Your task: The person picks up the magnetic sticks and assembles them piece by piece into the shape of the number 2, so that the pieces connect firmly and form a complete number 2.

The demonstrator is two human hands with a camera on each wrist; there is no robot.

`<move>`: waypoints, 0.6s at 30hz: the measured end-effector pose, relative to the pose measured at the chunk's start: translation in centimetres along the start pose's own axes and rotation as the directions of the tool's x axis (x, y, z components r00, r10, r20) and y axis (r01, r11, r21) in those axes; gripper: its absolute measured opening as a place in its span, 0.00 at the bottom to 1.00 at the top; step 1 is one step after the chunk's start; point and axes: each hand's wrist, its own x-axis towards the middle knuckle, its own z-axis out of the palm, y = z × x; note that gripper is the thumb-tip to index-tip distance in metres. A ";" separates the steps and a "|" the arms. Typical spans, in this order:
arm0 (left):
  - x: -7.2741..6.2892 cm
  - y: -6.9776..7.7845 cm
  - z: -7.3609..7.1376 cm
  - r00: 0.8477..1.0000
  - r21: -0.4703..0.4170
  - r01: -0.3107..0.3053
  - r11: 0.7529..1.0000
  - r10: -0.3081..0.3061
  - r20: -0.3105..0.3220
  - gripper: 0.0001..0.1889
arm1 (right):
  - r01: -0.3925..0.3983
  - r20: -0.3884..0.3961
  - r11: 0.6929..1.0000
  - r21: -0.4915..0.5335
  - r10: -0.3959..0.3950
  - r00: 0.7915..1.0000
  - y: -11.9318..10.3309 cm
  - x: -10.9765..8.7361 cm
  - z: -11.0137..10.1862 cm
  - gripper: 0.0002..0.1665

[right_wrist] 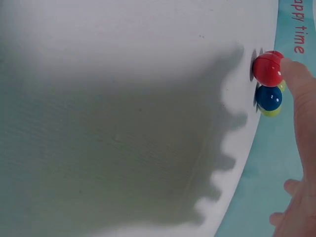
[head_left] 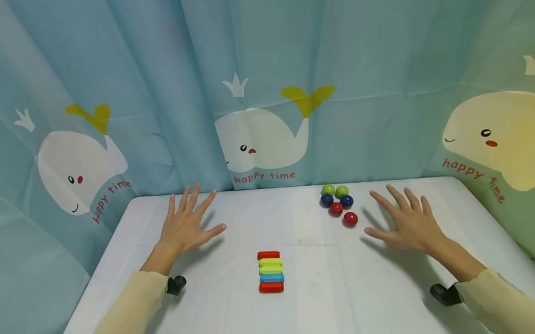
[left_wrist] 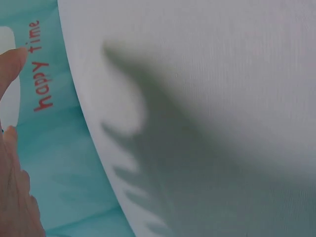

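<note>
Fingers spread, my left hand [head_left: 186,227] hovers over the far left of the white table [head_left: 206,319], holding nothing. My right hand [head_left: 411,224], also spread and holding nothing, hovers at the right, just beside a cluster of small shiny balls. The cluster has two green balls [head_left: 328,189] at the back, two dark blue balls [head_left: 327,200] in the middle and two red balls [head_left: 351,219] nearest me. Between the hands lies a column of short coloured sticks: a red stick [head_left: 272,287] in front, then a blue stick [head_left: 272,278], two yellow-green sticks [head_left: 271,266] and another red one.
A light blue curtain [head_left: 370,65] printed with white whales [head_left: 264,139] hangs behind the table and along both sides. Each wrist wears a small black device, one on the left [head_left: 175,285] and one on the right [head_left: 446,294]. Shadows of both hands fall on the tabletop.
</note>
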 end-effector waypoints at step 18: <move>0.3 3.1 1.1 0.994 -0.067 -0.105 0.992 0.102 -0.034 0.41 | 0.059 0.016 0.960 0.273 -0.066 0.998 -1.0 1.5 1.6 0.41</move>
